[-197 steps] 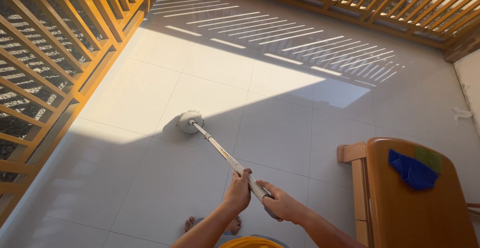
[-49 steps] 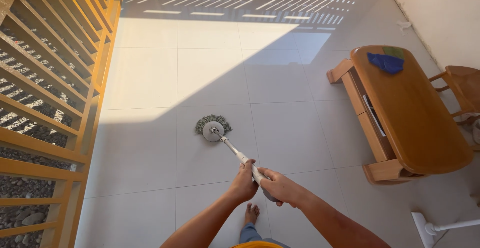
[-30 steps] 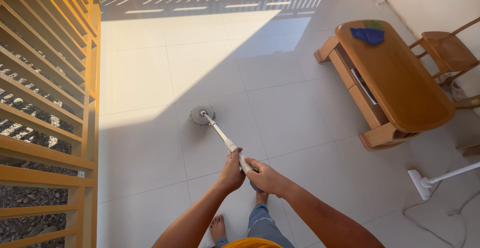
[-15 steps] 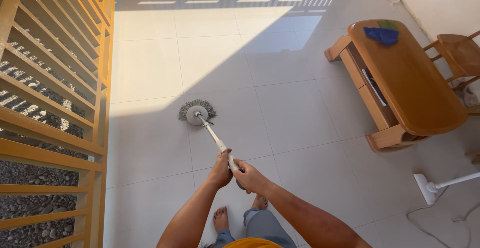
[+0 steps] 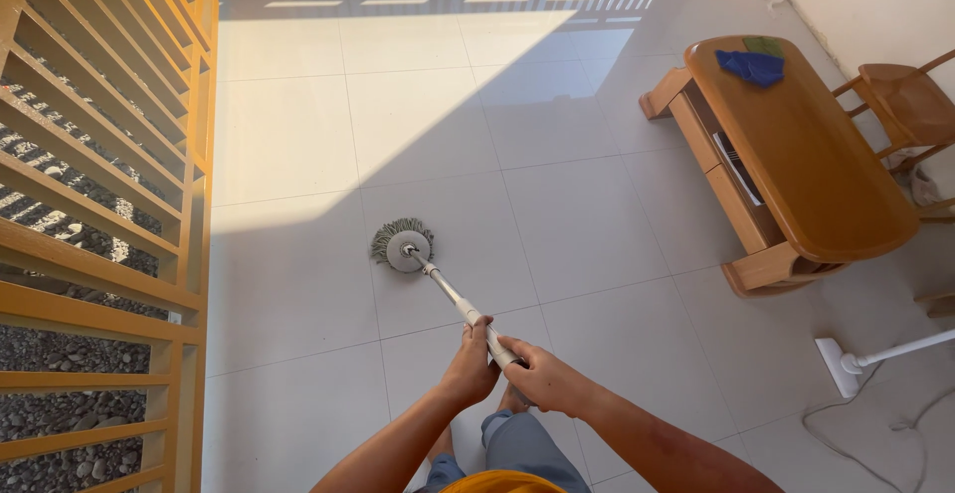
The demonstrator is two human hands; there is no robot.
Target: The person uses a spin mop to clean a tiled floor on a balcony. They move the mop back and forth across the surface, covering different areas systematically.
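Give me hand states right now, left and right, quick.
Left hand: closed around the mop handle, ahead of the right.
Right hand: closed on the same handle, nearer its end.

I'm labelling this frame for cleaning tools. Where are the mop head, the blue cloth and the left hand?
mop head point(image 5: 403, 245), head view, on its round grey disc.
blue cloth point(image 5: 750, 65), head view, middle of the crumpled fabric.
left hand point(image 5: 474, 363), head view, back of the hand.
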